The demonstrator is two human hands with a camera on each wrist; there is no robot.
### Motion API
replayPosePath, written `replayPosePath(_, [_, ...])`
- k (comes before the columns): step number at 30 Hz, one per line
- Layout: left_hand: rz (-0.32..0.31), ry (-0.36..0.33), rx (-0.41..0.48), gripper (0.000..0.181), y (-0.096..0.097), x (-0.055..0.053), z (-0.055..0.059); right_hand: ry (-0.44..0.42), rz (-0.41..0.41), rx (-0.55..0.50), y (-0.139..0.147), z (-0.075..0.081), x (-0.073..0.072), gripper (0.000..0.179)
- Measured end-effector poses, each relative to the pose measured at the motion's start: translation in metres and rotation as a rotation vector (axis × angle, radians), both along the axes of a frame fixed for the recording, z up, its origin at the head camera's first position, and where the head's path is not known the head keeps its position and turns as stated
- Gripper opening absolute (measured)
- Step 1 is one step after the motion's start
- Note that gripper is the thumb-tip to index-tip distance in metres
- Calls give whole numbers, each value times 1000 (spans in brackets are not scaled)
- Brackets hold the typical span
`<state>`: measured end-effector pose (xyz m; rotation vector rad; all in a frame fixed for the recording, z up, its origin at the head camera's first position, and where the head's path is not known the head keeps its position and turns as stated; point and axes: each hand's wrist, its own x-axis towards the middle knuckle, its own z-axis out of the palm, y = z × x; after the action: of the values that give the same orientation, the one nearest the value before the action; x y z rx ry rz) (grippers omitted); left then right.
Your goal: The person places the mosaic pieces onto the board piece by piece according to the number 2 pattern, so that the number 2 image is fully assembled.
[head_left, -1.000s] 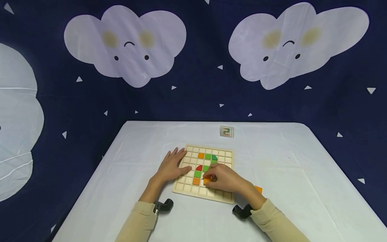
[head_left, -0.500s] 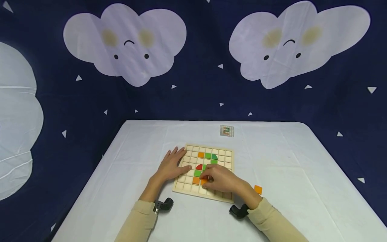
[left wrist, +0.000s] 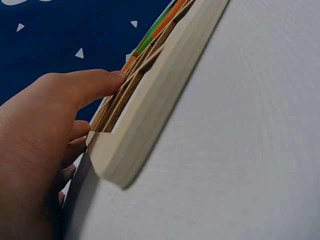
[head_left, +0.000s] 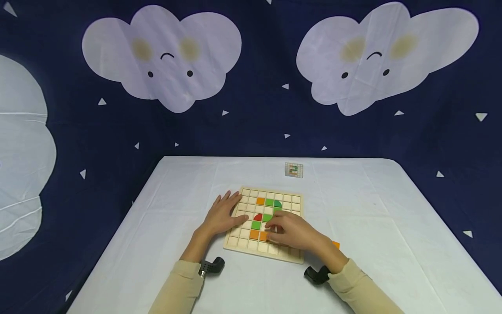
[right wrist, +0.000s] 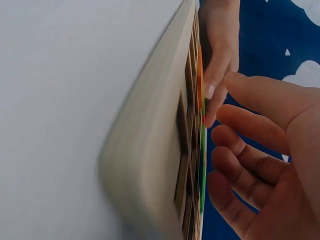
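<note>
A wooden grid board (head_left: 235, 243) lies on the table. My left hand (head_left: 221, 218) rests over its left edge, fingers extended and thumb on top of the grid. Just above the board is my right hand (head_left: 294, 229), its fingers loosely bent with nothing between them in the right wrist view. By its thumb, an orange tile (head_left: 263, 236) sits in a cell beside another orange tile (head_left: 254, 234). Farther up are a green tile (head_left: 256, 225), a red quarter-circle tile (head_left: 258, 217) and a top row ending in a dark green rounded tile (head_left: 277, 203). The right hand hides some cells.
A small card (head_left: 293, 170) with a coloured grid pattern stands behind the board. One loose orange tile (head_left: 336, 245) lies on the white table (head_left: 376, 235), partly behind the right wrist. Dark blue cloud-patterned cloth (head_left: 259, 131) hangs at the back.
The right hand has set the orange tile into the cell next to the other orange one, let go and drawn back slightly to the right. My left hand stays in place.
</note>
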<state>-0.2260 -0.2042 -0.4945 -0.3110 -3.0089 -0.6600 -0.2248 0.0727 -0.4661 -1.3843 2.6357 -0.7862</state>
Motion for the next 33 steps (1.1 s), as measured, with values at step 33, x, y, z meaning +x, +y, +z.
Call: replayPosePath(33, [2,1,4,84,0,2,2,-10,-188,-7,93,1,3,24])
